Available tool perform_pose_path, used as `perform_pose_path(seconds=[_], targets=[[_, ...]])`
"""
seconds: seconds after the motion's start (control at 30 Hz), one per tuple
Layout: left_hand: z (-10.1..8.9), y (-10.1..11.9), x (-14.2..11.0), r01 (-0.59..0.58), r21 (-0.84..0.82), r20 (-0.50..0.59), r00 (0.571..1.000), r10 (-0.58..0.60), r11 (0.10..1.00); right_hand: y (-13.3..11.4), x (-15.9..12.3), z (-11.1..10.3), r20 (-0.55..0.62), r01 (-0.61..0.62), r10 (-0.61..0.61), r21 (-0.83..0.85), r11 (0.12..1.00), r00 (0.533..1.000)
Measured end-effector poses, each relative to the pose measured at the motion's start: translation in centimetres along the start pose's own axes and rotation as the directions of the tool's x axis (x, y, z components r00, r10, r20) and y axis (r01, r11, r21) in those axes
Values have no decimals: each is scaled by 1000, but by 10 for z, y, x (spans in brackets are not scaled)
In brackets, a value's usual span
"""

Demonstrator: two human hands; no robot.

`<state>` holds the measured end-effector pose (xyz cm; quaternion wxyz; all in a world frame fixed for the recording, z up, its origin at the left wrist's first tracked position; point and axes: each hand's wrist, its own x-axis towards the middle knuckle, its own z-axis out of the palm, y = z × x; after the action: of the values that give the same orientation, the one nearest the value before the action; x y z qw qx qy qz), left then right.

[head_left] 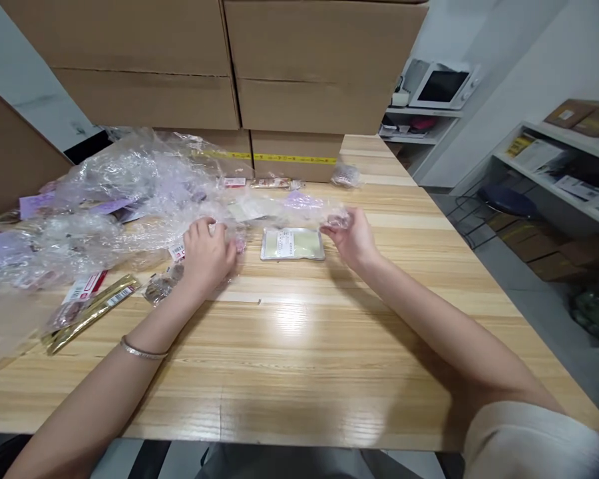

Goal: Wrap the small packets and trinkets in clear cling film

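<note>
Clear bag: a thin clear plastic bag point(284, 203) spans between both hands, just above the wood table point(299, 346).
Right hand: the right hand point(354, 236) pinches the bag's end between fingertips.
Left hand: the left hand point(207, 253) is curled over the bag's other end, grasping it.
Risk: the film looks slippery and could slide out of the pinch, or drag neighbouring pieces along.
Flat packet: a pale sealed packet point(292, 243) lies between the hands, directly under the bag.
Clutter: a heap of crumpled plastic point(104, 193) crowds the left hand's far side; a gold wrapper point(90, 313) lies near that wrist.
Boxes: cardboard boxes point(279, 73) wall off the space beyond both hands.
</note>
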<state>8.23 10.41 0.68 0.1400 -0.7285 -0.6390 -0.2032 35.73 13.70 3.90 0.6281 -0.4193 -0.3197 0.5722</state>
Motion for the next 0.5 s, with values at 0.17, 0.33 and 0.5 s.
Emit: perform_pose_path(seconds=[0.17,0.33,0.5], targets=[[-15,27,-13,-305,-225,-152,949,276,925,-1,-54,-45,310,-13,76,-202,979,948],[-7,45,-21,-560,-234,-54,824,564,795,-9,-109,-51,792,381,192,-472,795,580],[-15,42,-14,-367,-393,-194,929,315,843,-29,-118,-48,896,412,315,-427,805,313]])
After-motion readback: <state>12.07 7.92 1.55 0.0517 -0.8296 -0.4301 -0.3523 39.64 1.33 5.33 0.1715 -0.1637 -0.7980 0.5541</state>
